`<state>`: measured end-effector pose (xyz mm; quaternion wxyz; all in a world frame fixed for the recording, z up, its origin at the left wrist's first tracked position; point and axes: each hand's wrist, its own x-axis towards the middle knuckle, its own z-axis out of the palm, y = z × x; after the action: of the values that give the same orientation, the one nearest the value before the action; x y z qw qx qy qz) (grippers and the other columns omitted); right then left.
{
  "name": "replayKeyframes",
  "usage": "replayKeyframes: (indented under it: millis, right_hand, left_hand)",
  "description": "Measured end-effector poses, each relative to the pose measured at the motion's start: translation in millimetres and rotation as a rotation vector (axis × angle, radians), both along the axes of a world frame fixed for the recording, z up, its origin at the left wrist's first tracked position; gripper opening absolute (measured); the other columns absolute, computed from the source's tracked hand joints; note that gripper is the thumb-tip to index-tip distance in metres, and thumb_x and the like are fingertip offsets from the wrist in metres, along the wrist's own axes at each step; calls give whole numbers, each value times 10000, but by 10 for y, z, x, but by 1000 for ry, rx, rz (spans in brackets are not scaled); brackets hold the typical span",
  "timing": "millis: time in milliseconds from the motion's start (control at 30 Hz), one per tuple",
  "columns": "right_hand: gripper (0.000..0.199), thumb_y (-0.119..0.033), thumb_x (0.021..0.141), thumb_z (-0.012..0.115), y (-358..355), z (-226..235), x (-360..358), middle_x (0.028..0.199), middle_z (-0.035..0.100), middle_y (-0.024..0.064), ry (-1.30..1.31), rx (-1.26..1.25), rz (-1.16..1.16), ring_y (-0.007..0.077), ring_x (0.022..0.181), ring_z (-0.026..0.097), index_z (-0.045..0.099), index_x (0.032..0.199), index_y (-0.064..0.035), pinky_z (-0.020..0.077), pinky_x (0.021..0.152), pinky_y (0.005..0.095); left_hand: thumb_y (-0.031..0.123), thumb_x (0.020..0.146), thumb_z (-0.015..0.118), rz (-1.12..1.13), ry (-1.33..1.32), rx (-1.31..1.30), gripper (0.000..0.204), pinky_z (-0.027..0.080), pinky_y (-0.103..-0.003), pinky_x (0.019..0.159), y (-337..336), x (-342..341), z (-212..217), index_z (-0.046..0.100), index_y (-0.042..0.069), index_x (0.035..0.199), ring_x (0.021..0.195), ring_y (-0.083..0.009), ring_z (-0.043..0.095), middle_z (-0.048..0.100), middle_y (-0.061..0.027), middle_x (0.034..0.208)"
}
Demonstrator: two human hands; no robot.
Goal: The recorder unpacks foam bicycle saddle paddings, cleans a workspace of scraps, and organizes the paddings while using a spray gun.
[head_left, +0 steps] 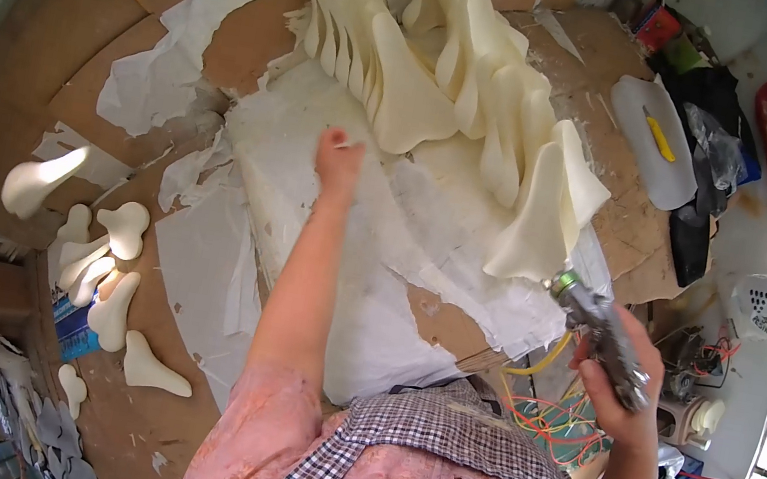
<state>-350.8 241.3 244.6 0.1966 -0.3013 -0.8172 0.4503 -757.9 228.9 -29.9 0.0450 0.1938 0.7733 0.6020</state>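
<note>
My right hand (622, 376) is wrapped around a dark, grimy spray gun (602, 339) with a green ring near its tip. The tip points up and left, close to the nearest cream foam saddle pad (536, 227). My left hand (339, 163) is over the white paper, its fingers curled in and slightly blurred; nothing shows in it. Just beyond it, a row of similar foam pads (406, 91) stands on edge, leaning on one another. A second row (492, 75) runs beside it to the right.
Torn white paper (304, 226) covers part of the cardboard-topped table. Several loose foam pieces (123, 232) lie at the left. A yellow hose (541, 357) curves below the spray gun, near tangled coloured lines (566, 422). A grey pad with a yellow tool (660, 136) lies far right.
</note>
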Motion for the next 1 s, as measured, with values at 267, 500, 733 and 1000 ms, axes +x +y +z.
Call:
replayKeyframes:
  millis: [267,500,733,1000]
  right_hand:
    - [518,-66,739,636,-20,23,-28,793,618,87,89,10,46,138,712,602,458,1216,29,478,660,271]
    - [523,-71,761,639,98,-329,-25,825,618,80,32,-67,19,135,732,598,442,1239,6,476,674,261]
    - [485,-55,752,621,153,15,-326,777,611,79,104,85,-42,138,683,600,469,1205,25,476,647,262]
    - [494,-68,745,649,42,-104,-113,815,625,73,21,25,13,136,713,617,484,1204,4,483,668,252]
  left_hand:
    - [157,709,654,-24,90,-335,227,425,-422,682,437,115,79,486,30,794,760,-306,547,528,-137,774]
    - [165,813,598,225,-86,250,128,476,-333,577,-1023,-323,792,538,55,841,588,-183,539,524,-39,665]
    - [96,770,640,73,-451,326,196,456,-282,718,-593,-625,203,535,66,933,839,-144,530,541,-38,917]
    - [136,707,677,56,-58,-338,293,449,-389,741,799,-91,-14,501,-2,897,820,-312,569,575,-159,871]
